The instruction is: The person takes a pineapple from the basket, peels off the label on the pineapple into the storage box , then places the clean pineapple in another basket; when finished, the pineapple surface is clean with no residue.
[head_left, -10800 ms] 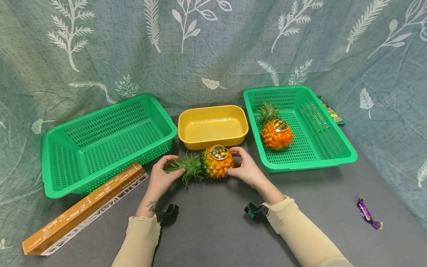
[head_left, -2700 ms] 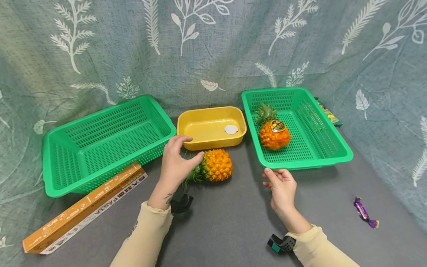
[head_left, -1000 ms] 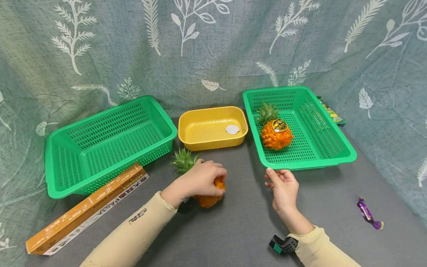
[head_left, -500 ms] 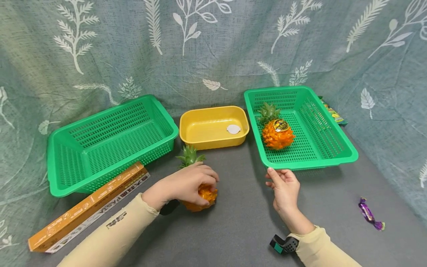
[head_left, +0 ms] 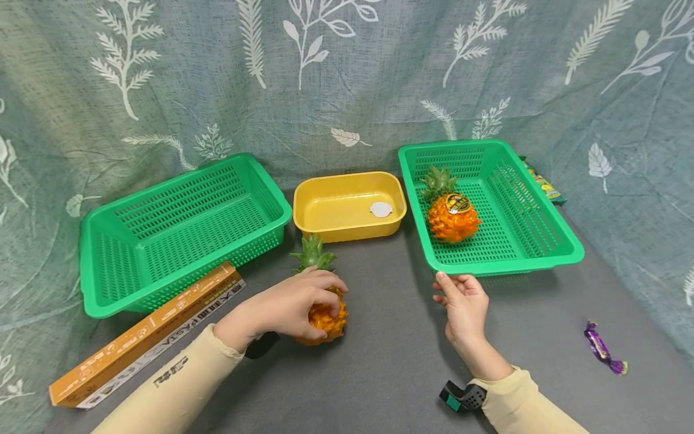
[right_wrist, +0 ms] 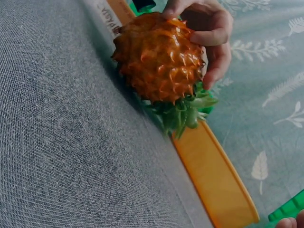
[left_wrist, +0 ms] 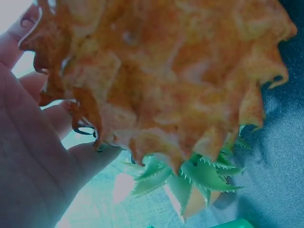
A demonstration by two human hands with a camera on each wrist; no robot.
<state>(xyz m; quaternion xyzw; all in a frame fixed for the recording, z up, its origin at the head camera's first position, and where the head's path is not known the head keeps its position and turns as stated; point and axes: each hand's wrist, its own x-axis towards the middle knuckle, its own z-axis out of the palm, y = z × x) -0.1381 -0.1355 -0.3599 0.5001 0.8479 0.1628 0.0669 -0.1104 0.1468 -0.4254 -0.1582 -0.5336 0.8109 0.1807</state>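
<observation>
My left hand (head_left: 293, 303) grips an orange pineapple (head_left: 329, 319) from its left side, thumb low and fingers over the top. The fruit's green crown (head_left: 312, 253) points away toward the yellow tray. In the left wrist view the pineapple (left_wrist: 171, 80) fills the picture beside the palm; the right wrist view shows its spiky skin (right_wrist: 159, 61) without a label. My right hand (head_left: 467, 308) has loosely curled fingers, its thumb tip right at the near left corner of the right green basket (head_left: 504, 266). Inside that basket lies another pineapple (head_left: 454, 223) with a black-and-gold label (head_left: 458, 204).
A white oval piece (head_left: 381, 209) lies in the yellow tray (head_left: 349, 231). A green basket (head_left: 190, 274) and an orange pasta box (head_left: 149, 337) stand at left. On the right are a purple-wrapped candy (head_left: 604, 348) and a packet (head_left: 547, 187) behind the basket.
The labelled pineapple lay sideways between both hands; now it shows no label and a white oval is in the tray. My left hand has turned its crown away and shifted it left and nearer.
</observation>
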